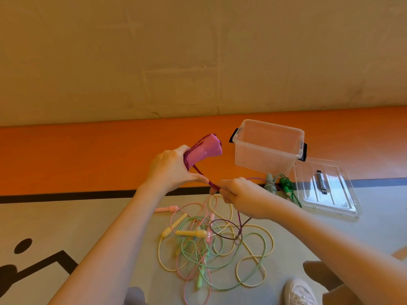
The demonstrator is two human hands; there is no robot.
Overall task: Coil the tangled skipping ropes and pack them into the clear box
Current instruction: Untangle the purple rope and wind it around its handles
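Observation:
My left hand point(171, 168) grips the two magenta handles point(204, 149) of a purple skipping rope, with cord wound along them. My right hand point(240, 195) pinches the purple cord point(222, 230) just right of the left hand; the slack drops in a loop to the floor. Below lies a tangle of yellow, green and pink ropes point(211, 247) with pastel handles. The clear box point(267, 146) stands open at the back right, with nothing visible inside it. A coiled grey rope point(270, 182) and a coiled green rope point(288, 188) lie in front of the box.
The clear lid point(326, 188) lies flat to the right of the box. An orange strip of floor point(88, 155) runs along the wall behind. A white shoe point(299, 291) and a leg sit at the bottom right.

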